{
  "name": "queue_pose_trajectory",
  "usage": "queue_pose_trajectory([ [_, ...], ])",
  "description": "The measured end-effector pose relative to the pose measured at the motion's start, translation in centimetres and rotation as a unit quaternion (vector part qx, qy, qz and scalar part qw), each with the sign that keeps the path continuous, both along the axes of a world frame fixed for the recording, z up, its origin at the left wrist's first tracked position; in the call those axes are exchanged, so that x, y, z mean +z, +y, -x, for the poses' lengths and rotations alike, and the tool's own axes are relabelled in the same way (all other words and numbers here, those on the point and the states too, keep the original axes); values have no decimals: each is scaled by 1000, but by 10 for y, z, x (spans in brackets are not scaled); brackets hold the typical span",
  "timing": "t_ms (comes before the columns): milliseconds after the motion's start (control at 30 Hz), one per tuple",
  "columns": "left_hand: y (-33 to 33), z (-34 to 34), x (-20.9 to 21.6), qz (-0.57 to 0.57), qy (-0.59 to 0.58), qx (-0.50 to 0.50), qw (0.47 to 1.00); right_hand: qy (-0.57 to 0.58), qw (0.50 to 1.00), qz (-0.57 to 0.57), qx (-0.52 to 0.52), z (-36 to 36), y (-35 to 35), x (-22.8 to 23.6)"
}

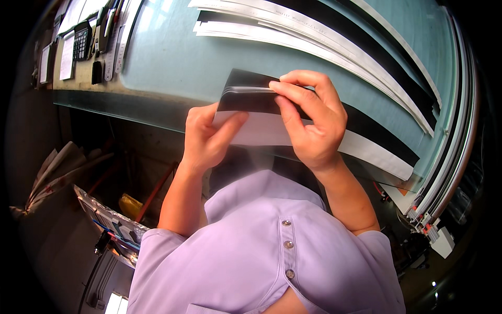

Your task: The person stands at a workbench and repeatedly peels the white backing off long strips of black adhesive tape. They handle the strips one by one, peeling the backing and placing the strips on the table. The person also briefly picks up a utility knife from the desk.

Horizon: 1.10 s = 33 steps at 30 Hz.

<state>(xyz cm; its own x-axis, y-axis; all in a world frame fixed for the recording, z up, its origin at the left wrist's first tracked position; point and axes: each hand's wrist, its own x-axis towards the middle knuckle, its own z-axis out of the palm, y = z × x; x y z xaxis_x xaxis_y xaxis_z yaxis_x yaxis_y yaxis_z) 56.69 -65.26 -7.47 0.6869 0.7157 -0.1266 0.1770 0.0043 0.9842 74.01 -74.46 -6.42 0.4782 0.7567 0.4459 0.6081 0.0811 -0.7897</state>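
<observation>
In front of my chest, at the near edge of the table, I hold a long strip of black and white sheet material (250,102). Its left end stands raised and shows a light line like a fold or layered edge; cannot tell which. My left hand (206,138) grips that end, thumb on the front face, other fingers hidden behind. Thumb and fingers of my right hand (316,118) pinch the upper edge of the raised part. The rest of the strip runs right across the table, black above and white below.
Long black and white strips (314,44) lie stacked across the blue-green table (167,57). A calculator (81,41), a metal ruler (110,65) and papers sit at the far left. Metal rails (455,131) border the right side. A bag-like pocket with tools (112,225) stands below left.
</observation>
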Motion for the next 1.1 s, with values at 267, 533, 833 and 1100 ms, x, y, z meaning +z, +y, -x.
queue_pose_trajectory([
  [267,1,1,1,-33,7,-18,999,252,958,130,28,-10,4,4],
  [533,3,2,-6,1,20,-9,1000,300,926,209,90,-22,16,5],
  [833,15,-1,-39,131,1,24,991,287,878,328,200,-41,37,-30],
  [1100,39,17,-65,164,144,30,975,153,916,331,168,-41,61,-83],
])
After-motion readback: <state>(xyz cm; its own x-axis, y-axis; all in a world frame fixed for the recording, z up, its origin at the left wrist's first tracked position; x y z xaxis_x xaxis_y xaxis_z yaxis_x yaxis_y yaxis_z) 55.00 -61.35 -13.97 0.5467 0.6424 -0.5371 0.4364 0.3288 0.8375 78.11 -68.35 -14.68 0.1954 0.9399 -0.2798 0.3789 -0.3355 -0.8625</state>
